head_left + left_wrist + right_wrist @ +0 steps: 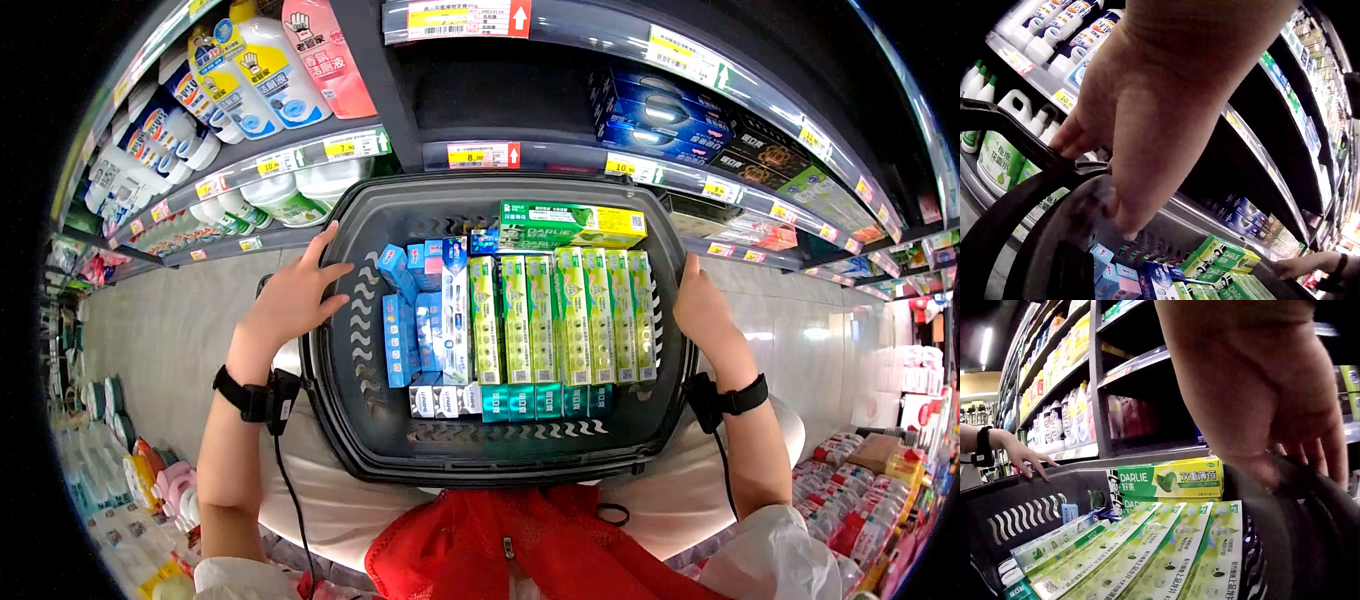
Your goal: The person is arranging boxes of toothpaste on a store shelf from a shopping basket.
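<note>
A black shopping basket point(400, 455) sits before the person's lap, packed with boxed toothpaste. My left hand point(295, 300) rests on its left rim, fingers spread. My right hand point(706, 310) grips the opposite rim; its fingers point(1319, 456) hang over the outside, with the thumb on the inner side. Tall green-and-yellow boxes point(570, 320) stand in a row inside. Behind them, green Darlie boxes point(570, 225) lie stacked crosswise. Blue boxes point(400, 340) fill the left part, and white boxes point(445, 402) and teal boxes point(548, 402) line the near side.
Shelves with price tags point(485, 155) rise just beyond the basket. Cleaner bottles point(265, 70) crowd the left shelf; dark blue boxes point(660, 110) are stacked on the right one. Tiled floor point(790, 330) shows at both sides. Packaged goods point(860, 500) stand behind at lower right.
</note>
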The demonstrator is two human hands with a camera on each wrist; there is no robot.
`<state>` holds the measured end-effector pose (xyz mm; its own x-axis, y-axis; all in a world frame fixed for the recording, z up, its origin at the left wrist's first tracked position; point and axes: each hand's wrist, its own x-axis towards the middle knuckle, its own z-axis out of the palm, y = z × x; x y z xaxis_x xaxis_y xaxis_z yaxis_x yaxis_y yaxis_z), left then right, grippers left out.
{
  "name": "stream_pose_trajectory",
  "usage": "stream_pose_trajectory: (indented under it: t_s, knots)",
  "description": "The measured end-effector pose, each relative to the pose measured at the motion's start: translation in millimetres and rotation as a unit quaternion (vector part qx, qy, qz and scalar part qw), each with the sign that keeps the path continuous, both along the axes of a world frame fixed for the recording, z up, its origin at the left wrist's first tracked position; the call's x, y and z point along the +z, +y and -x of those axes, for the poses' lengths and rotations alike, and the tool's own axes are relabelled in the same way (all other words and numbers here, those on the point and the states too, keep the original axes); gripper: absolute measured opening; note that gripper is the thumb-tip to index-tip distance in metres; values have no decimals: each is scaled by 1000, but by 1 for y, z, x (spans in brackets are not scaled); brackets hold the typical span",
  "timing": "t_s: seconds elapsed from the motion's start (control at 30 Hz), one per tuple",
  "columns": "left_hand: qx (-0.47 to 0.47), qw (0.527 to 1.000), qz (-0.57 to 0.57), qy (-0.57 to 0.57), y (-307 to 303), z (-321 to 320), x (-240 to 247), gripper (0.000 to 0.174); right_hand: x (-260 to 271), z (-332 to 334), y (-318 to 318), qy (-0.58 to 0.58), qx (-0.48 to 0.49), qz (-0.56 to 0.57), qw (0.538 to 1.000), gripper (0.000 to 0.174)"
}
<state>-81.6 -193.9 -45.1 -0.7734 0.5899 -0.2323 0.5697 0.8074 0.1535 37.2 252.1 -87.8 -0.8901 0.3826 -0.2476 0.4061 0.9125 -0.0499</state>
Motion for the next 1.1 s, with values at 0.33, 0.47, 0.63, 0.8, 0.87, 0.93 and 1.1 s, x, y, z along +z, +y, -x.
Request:
stream_pose_trajectory:
  t_s: [0.33, 0.47, 0.63, 0.8, 0.87, 0.93, 1.1]
  knots:
    - [11, 997, 83, -3, 15, -4, 2, 38, 12, -10, 15, 4, 28, 78, 997, 53]
    - [2, 994, 114, 1, 18, -4, 6, 43, 9, -20, 13, 9, 22, 82, 996, 54]
    - [4, 989, 146, 1, 20, -6, 2, 46, 12, -22, 13, 12, 18, 113, 993, 54]
    - [38, 980, 194, -24, 31, -8, 3, 55, 10, -8, 19, 17, 71, 39, 997, 37]
    - [44, 986, 160, 6, 35, -18, 6, 57, 15, 1, 16, 17, 103, 4, 994, 32]
    - [-15, 993, 118, -10, 40, -23, 11, 56, 42, 13, -6, 85, 135, 45, 986, 28]
    - [-121, 991, 17, -52, 73, -49, 34, 54, 37, 33, -25, 176, 209, 96, 957, 31]
